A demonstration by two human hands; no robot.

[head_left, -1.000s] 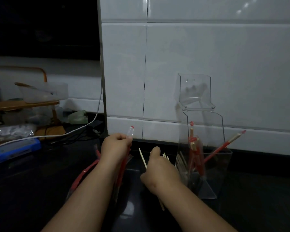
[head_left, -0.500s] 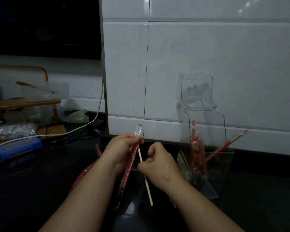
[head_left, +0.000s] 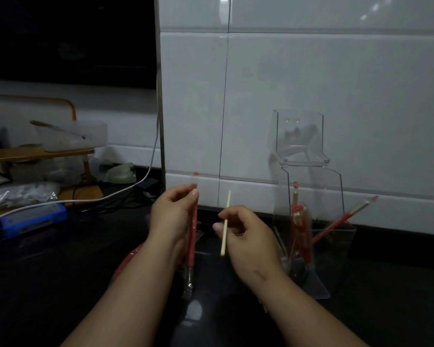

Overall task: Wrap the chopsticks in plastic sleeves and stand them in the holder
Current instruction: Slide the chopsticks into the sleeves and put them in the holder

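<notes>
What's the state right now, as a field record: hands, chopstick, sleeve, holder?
left hand: grips red plastic sleeve, roughly upright
right hand: pinches bare chopstick, roughly upright
chopstick vs sleeve: side by side, apart; not inserted yet
holder: clear, on dark counter, right of both hands
in holder: several wrapped chopsticks, one leaning right

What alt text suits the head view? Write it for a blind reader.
A person's left hand holds a red plastic sleeve upright while the right hand pinches a bare wooden chopstick beside it, apart from it. To the right, a clear holder on the dark counter contains wrapped chopsticks.
</notes>
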